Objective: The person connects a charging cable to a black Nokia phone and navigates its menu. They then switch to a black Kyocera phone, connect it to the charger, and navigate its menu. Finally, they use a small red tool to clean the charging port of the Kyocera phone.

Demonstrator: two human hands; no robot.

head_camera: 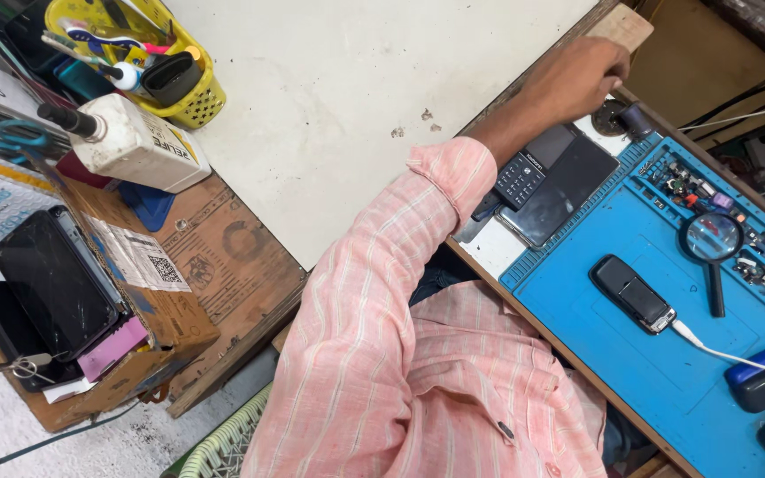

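Fingers of the left hand (582, 75) curl shut at the tabletop's (498, 243) far edge, contents hidden; right hand unseen; forearm over the keypad phone (535, 165) might knock it off.

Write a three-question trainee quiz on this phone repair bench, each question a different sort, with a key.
1. True or false: the dark phone on the blue mat has a white cable plugged into it.
2. Which lies on the mat right of that phone? A) scissors B) magnifying glass C) screwdriver
3. Fill in: the left hand rests at the table's far ____, beyond the keypad phone.

Key: 1 true; 2 B; 3 edge. The right hand is out of view; whether the left hand grips anything cannot be told.
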